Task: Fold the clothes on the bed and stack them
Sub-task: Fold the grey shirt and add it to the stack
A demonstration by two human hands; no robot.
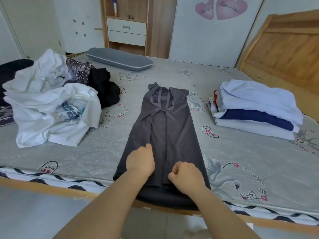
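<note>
1. A grey dress (165, 128) is lying lengthwise mid-bed (241, 157), hem overhanging the near edge.
2. The left hand (140, 162) and right hand (187, 175), curled, are pinching its lower folds.
3. Bare sheet is flanking the dress.

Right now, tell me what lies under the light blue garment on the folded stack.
Under the light blue garment lies a navy piece, then a white one resting on the bed. A red edge shows at the stack's left. Anything further inside is covered.

Matt grey cloth dress (165, 128), printed cotton-like bed sheet (86, 152), glossy-varnished wooden headboard (283, 45).
</note>
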